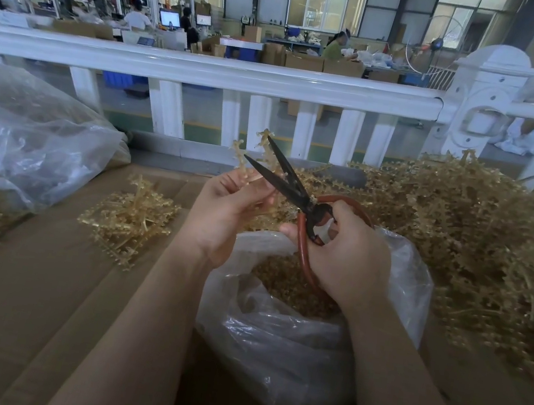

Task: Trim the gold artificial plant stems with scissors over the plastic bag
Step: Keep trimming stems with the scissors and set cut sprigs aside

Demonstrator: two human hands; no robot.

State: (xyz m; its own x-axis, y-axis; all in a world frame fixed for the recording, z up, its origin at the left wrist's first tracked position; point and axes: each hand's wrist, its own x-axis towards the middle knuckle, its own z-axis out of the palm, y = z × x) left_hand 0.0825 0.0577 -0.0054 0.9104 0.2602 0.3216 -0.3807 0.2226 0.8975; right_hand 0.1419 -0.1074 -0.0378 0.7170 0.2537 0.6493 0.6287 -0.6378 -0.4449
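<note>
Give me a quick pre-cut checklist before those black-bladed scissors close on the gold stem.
1. Right hand grips the red-handled, black-bladed scissors: ok.
2. Blades open: ok.
3. Left hand pinches the gold artificial plant stem: ok.
4. Stem between the blades: cannot tell; sprigs overlap them.
5. Left fingertips clear of the blades: not ok, they sit close to the lower blade.
6. Clear plastic bag open under the hands, trimmings inside: ok.

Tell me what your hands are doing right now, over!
Left hand pinching gold stem. Right hand gripping scissors, blades open around stem. Plastic bag open below, clippings inside. Nothing in the way.
</note>
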